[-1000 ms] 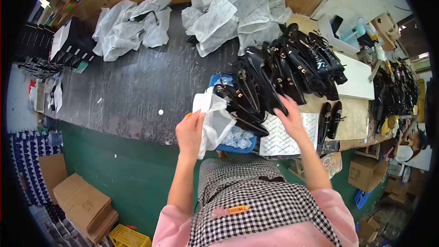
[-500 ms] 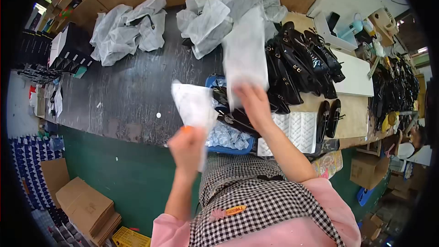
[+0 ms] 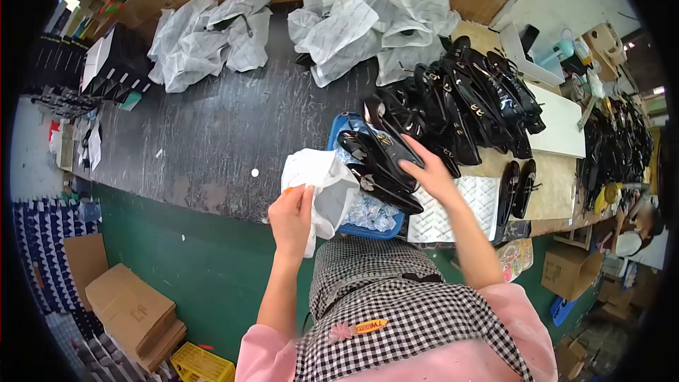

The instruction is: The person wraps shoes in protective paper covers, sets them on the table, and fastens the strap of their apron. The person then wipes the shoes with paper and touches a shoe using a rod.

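My left hand (image 3: pixel 291 218) pinches a thin white bag (image 3: pixel 332 201), whose mouth hangs partly open towards the basket. Over the blue basket (image 3: pixel 399 226), my right hand (image 3: pixel 433 175) grips a shiny black shoe (image 3: pixel 387 147) with a gold-coloured ornament, fingers on one side and thumb across it. Below that shoe, more black shoes (image 3: pixel 385 193) rest on the basket. Small clear-and-blue packets (image 3: pixel 371 213) fill the basket.
Rows of black shoes (image 3: pixel 467 110) lie to the right, beside a white quilted-looking stack (image 3: pixel 463 209) and a separate pair (image 3: pixel 516 187). Crumpled white bags (image 3: pixel 382 18) sit at the back of the dark table (image 3: pixel 205 148). Cardboard (image 3: pixel 131 304) leans on the floor at left.
My right hand has left a long white sheet or bag and now grips a black shoe. The bag in my left hand has swung right and opened up.
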The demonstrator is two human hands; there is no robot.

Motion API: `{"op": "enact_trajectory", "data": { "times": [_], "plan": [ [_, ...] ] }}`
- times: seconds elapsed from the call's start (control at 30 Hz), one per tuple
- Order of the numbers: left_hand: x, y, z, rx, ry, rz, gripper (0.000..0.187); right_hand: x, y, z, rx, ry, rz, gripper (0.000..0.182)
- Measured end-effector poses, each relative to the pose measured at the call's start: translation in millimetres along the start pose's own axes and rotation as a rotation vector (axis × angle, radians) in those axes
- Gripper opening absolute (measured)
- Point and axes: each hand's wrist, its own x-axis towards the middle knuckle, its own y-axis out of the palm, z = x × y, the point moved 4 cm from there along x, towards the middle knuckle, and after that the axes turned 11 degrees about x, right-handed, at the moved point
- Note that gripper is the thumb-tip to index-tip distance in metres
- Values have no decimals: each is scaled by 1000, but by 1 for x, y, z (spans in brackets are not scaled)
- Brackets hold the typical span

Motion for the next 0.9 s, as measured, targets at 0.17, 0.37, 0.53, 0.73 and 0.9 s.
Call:
{"op": "enact_trajectory", "data": {
  "times": [0.17, 0.37, 0.53, 0.73, 0.9],
  "plan": [
    [11, 8, 9, 64, 53, -31, 18, -111, 56, 114, -1265, -544, 305, 51],
    [-67, -11, -66, -180, 149, 73, 10, 4, 138, -1, -175, -131, 499, 39],
    [-36, -121, 42, -238, -337, -509, 26, 81, 267, 57, 304, -78, 535, 44],
    [-52, -62, 58, -273, -352, -267, 23, 0, 189, 25, -161, -64, 387, 18],
    [-51, -57, 69, -264, -375, -154, 20, -27, 33, -50, -1073, -364, -30, 45]
  ]
}}
